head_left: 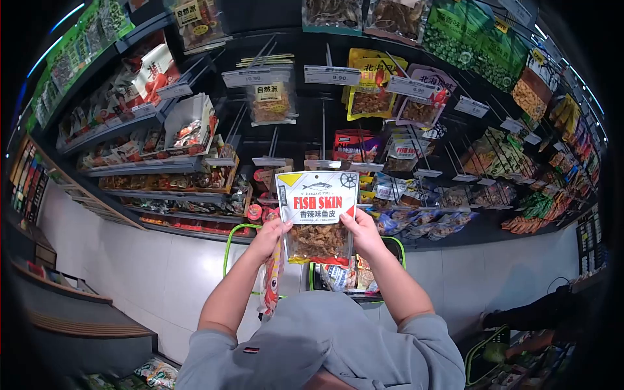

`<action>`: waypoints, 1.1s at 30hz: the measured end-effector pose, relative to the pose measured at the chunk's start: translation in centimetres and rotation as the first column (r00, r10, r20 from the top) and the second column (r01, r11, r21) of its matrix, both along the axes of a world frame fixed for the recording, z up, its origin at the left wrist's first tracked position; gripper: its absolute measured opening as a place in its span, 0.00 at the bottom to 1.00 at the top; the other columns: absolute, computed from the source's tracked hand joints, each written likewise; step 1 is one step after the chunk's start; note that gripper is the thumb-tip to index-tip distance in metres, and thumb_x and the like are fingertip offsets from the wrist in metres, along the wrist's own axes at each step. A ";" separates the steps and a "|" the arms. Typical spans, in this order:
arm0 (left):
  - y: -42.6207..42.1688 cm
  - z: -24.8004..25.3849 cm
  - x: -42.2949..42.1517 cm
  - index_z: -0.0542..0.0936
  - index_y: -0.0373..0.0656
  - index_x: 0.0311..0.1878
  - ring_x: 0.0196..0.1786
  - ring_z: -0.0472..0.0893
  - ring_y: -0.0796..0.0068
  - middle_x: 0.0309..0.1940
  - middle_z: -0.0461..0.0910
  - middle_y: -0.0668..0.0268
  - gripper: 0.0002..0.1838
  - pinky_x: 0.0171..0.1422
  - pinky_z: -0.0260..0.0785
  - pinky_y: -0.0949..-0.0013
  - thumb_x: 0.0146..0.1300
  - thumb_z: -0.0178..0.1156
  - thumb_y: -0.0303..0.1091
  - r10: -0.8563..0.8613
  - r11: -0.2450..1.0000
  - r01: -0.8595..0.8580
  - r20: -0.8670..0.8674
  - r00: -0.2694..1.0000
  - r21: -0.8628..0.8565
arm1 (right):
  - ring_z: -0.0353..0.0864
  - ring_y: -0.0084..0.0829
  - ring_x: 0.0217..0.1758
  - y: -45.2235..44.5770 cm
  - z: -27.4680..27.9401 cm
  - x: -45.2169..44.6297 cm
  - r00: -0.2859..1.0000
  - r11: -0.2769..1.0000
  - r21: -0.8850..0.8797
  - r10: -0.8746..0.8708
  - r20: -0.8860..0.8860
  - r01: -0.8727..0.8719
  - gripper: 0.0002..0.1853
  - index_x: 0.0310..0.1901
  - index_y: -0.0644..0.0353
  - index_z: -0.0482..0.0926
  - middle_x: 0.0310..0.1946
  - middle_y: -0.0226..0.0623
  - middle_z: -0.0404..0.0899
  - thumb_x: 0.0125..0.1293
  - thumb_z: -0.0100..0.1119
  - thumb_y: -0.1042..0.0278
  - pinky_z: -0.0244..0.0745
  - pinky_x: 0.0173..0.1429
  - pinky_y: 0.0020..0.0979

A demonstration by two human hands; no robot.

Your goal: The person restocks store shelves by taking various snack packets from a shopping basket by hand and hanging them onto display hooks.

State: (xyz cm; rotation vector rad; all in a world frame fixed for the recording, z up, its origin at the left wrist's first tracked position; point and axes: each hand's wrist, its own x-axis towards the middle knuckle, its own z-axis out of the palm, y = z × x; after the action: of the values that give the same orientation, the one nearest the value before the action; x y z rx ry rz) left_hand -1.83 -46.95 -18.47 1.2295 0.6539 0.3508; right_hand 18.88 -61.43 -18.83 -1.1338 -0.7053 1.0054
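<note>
packet (318, 211): a white-topped "fish skin" pouch, held up over the middle of the green-rimmed basket (227, 253), printed front toward the head, probably so the words can be read.
left hand (267, 242): above the basket's left part, thumb on the packet's left side, closed down to the pouch's thickness.
right hand (365, 235): above the basket's right part, thumb laid over the packet's right side, in a similar narrow pinch.
two-sided grip: seems chosen to keep the pouch flat and leave most of the print and the clear window uncovered.
fish-patterned thing (272, 285): long, pink and red, hanging below the left hand at the basket's left; whether the fingers also hold it cannot be told from this view.
hang-hole end: points away from the grey shirt (292, 335), toward the rack (140, 169) beyond the basket; the red bottom edge points back.
long axis: top to bottom of the pouch, running nearly straight from shirt to rack, hardly leaning.
basket goods (340, 277): packs lying inside the basket, below the packet.
matching pouch (402, 155): on the rack, beyond the basket and to its right, hung by its top, presumably to show its front.
</note>
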 end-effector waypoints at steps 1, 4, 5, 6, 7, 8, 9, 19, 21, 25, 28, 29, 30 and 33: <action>-0.2 -0.8 0.8 0.77 0.43 0.37 0.31 0.69 0.91 0.26 0.71 0.81 0.14 0.35 0.60 0.80 0.69 0.55 0.45 -0.010 0.999 0.011 -0.008 1.000 0.034 | 0.73 0.19 0.52 -0.7 -0.4 0.6 0.999 1.000 0.003 -0.022 -0.023 0.023 0.14 0.53 0.64 0.76 0.49 0.30 0.79 0.71 0.53 0.65 0.64 0.61 0.28; -0.7 -2.5 3.0 0.76 0.44 0.35 0.32 0.67 0.92 0.27 0.71 0.81 0.14 0.36 0.60 0.80 0.70 0.53 0.44 -0.046 0.997 0.049 -0.048 0.998 0.059 | 0.73 0.20 0.52 -2.5 -1.6 2.0 0.995 0.997 -0.009 -0.073 -0.067 0.073 0.14 0.53 0.63 0.76 0.50 0.30 0.79 0.71 0.52 0.66 0.63 0.60 0.28; -0.8 -2.9 3.5 0.75 0.45 0.34 0.31 0.67 0.91 0.27 0.71 0.81 0.14 0.35 0.60 0.80 0.70 0.53 0.44 -0.063 0.997 0.066 -0.071 0.995 0.048 | 0.74 0.21 0.52 -3.0 -1.9 2.4 0.990 0.995 0.008 -0.101 -0.096 0.103 0.14 0.53 0.63 0.76 0.49 0.31 0.79 0.70 0.53 0.66 0.65 0.60 0.28; -1.3 -3.0 4.1 0.75 0.45 0.34 0.31 0.67 0.91 0.27 0.71 0.81 0.14 0.35 0.60 0.80 0.70 0.53 0.44 -0.049 0.998 0.052 -0.081 0.996 0.043 | 0.75 0.21 0.51 -3.5 -2.2 2.7 0.985 0.992 0.023 -0.122 -0.125 0.126 0.14 0.53 0.62 0.75 0.49 0.31 0.79 0.70 0.53 0.66 0.66 0.59 0.28; -1.8 -3.0 4.9 0.75 0.45 0.33 0.30 0.67 0.91 0.26 0.70 0.81 0.14 0.34 0.60 0.80 0.71 0.52 0.44 -0.048 0.997 0.051 -0.062 0.997 0.054 | 0.75 0.22 0.51 -3.9 -2.6 2.9 0.982 0.988 0.036 -0.142 -0.124 0.148 0.14 0.54 0.63 0.75 0.49 0.32 0.79 0.70 0.52 0.68 0.67 0.58 0.28; -2.1 -3.1 5.2 0.75 0.45 0.33 0.29 0.67 0.91 0.26 0.70 0.80 0.14 0.33 0.59 0.80 0.72 0.51 0.43 -0.049 0.997 0.051 -0.043 0.998 0.064 | 0.76 0.23 0.51 -4.3 -3.0 3.2 0.973 0.990 0.024 -0.135 -0.189 0.142 0.14 0.54 0.63 0.75 0.50 0.33 0.79 0.70 0.52 0.68 0.68 0.58 0.28; -1.3 -5.5 5.2 0.79 0.37 0.48 0.40 0.71 0.88 0.37 0.78 0.75 0.18 0.46 0.64 0.77 0.71 0.52 0.44 -0.072 0.995 0.073 -0.017 0.997 0.068 | 0.76 0.23 0.51 -4.6 -2.7 3.2 0.965 0.990 0.022 -0.131 -0.226 0.140 0.14 0.54 0.63 0.75 0.50 0.33 0.79 0.70 0.52 0.68 0.68 0.58 0.28; -1.8 -0.5 1.7 0.78 0.37 0.45 0.25 0.70 0.86 0.33 0.80 0.67 0.21 0.29 0.61 0.79 0.71 0.49 0.49 0.129 0.991 -0.131 -0.070 0.989 -0.034 | 0.75 0.24 0.52 -3.0 -2.0 2.0 0.923 0.986 0.045 -0.137 -0.359 0.163 0.13 0.53 0.63 0.74 0.50 0.35 0.79 0.70 0.53 0.69 0.66 0.60 0.29; -1.3 -0.8 0.9 0.77 0.35 0.45 0.09 0.61 0.87 0.32 0.81 0.64 0.22 0.11 0.49 0.80 0.71 0.47 0.48 0.195 0.979 -0.198 -0.069 0.978 -0.042 | 0.75 0.24 0.52 -2.2 -1.7 1.5 0.931 0.984 0.057 -0.140 -0.338 0.169 0.13 0.52 0.64 0.75 0.50 0.35 0.79 0.69 0.53 0.69 0.66 0.60 0.29; 0.4 -1.0 -1.1 0.77 0.35 0.46 0.09 0.62 0.86 0.32 0.80 0.64 0.22 0.10 0.49 0.80 0.71 0.47 0.49 0.161 0.985 -0.162 -0.032 0.987 -0.062 | 0.76 0.25 0.52 -0.1 -1.1 -0.1 0.925 0.981 0.070 -0.144 -0.350 0.180 0.12 0.51 0.64 0.75 0.50 0.35 0.79 0.70 0.53 0.68 0.67 0.59 0.30; 1.4 -1.4 -2.3 0.78 0.39 0.45 0.11 0.62 0.89 0.30 0.78 0.71 0.22 0.13 0.49 0.79 0.68 0.53 0.52 0.124 0.986 -0.125 -0.017 0.992 -0.112 | 0.76 0.25 0.52 1.1 -1.0 -1.1 0.918 0.984 0.045 -0.147 -0.368 0.175 0.12 0.51 0.63 0.76 0.49 0.35 0.79 0.70 0.53 0.68 0.67 0.59 0.30; 1.6 -1.5 -2.5 0.77 0.39 0.45 0.11 0.62 0.89 0.28 0.78 0.72 0.23 0.13 0.48 0.79 0.68 0.53 0.52 0.155 0.981 -0.158 -0.040 0.987 -0.111 | 0.76 0.25 0.52 1.5 -0.9 -1.4 0.918 0.985 0.055 -0.131 -0.374 0.163 0.12 0.51 0.62 0.76 0.49 0.35 0.79 0.70 0.53 0.67 0.67 0.59 0.30; 2.0 -1.6 -2.7 0.77 0.39 0.45 0.10 0.62 0.88 0.26 0.77 0.72 0.23 0.12 0.48 0.78 0.68 0.53 0.53 0.185 0.976 -0.191 -0.061 0.981 -0.108 | 0.76 0.25 0.52 1.8 -0.9 -1.7 0.919 0.985 0.052 -0.134 -0.370 0.165 0.12 0.51 0.62 0.76 0.49 0.35 0.79 0.70 0.53 0.67 0.67 0.59 0.30; 3.7 -2.9 -3.6 0.77 0.42 0.45 0.09 0.61 0.88 0.18 0.72 0.74 0.22 0.11 0.46 0.77 0.67 0.53 0.54 0.079 0.987 -0.087 -0.061 0.995 -0.136 | 0.76 0.26 0.52 2.8 -1.3 -2.5 0.909 0.984 0.039 -0.144 -0.392 0.173 0.12 0.52 0.61 0.76 0.50 0.34 0.79 0.70 0.53 0.66 0.68 0.59 0.30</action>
State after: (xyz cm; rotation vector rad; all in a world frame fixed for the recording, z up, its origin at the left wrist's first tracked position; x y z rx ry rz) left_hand -5.47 -43.26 -21.42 1.0851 0.7665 0.3355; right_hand 16.34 -58.59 -20.09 -0.8763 -0.3218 1.0173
